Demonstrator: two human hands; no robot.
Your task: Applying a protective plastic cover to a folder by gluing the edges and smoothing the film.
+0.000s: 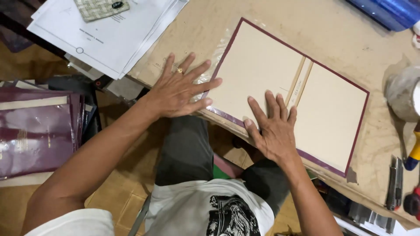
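Observation:
An opened book cover (258,65) lies flat on the worktable (332,30), two beige boards and a narrow spine strip (300,83) framed by a maroon border. My left hand (180,89), a gold ring on one finger, presses flat with spread fingers on the clear plastic film (214,59) at the cover's left edge. On the lower part of the left board, next to the spine strip, my right hand (272,126) rests palm down with its fingers apart. Neither hand holds anything.
White printed sheets (105,30) with a woven pouch (99,8) on top lie at the upper left. Maroon covers (35,131) are stacked low at the left. A utility knife (395,181), a tape roll (404,91) and a blue roll (389,11) sit at the right.

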